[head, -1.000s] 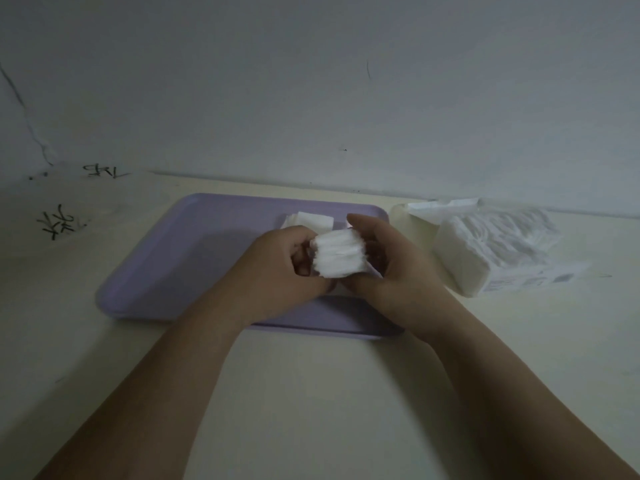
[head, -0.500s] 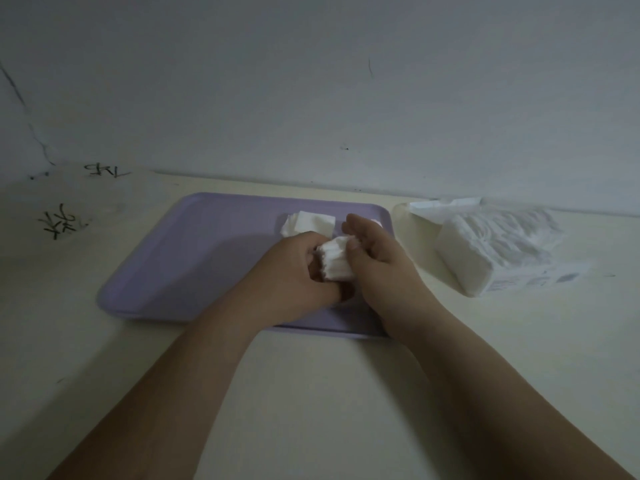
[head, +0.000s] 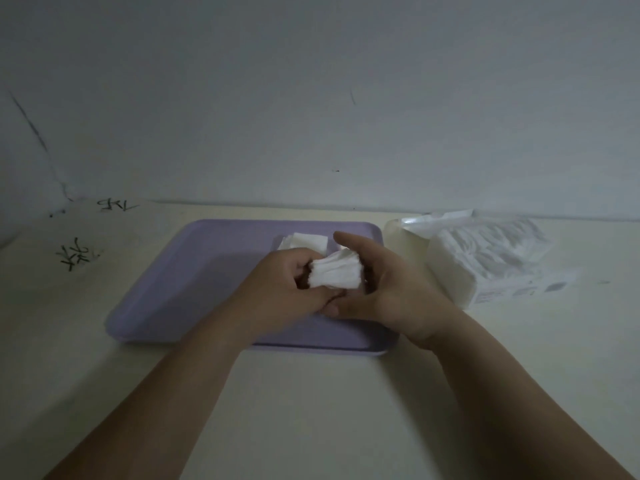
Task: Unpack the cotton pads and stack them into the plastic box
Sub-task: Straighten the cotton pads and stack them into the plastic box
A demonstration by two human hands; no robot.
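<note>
Bundle of cotton pads (head: pixel 334 273): white, edges fanned and ruffled, held above the lilac tray (head: pixel 194 271).
Left hand (head: pixel 287 285): fingers curled round the bundle's left end.
Right hand (head: pixel 384 289): cupped round the right end, thumb raised.
Further pads (head: pixel 304 242): small stack on the tray, behind the hands.
Opened pack (head: pixel 485 261): on the bench (head: pixel 311 410), to the right; label print too small to read.
Black handwritten marks (head: pixel 78 256): on the bench, to the left; illegible.
</note>
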